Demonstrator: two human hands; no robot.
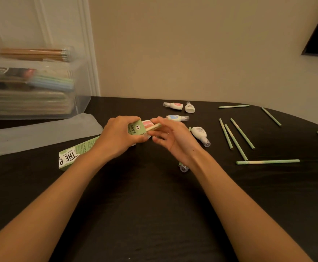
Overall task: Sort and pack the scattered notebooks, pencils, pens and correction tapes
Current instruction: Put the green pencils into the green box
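Now left hand (116,137) clamps green panda box (137,128), pink correction tape (147,124) in its mouth | right hand (170,137) pinches the flap, other fingers apart | clear bin (41,87) left of box: notebooks, pencils.

Matt black table (154,195) with faint wood grain. Green printed cardboard box (73,156). Glossy plastic correction tapes (199,132); clear plastic bin (78,103).

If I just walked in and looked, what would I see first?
Two bare hands meet at the middle of the black table: the left hand grips a long green cardboard box with a panda, and the right hand pinches its open flap. To their right lie small white correction tapes and, farther right, scattered green pencils.
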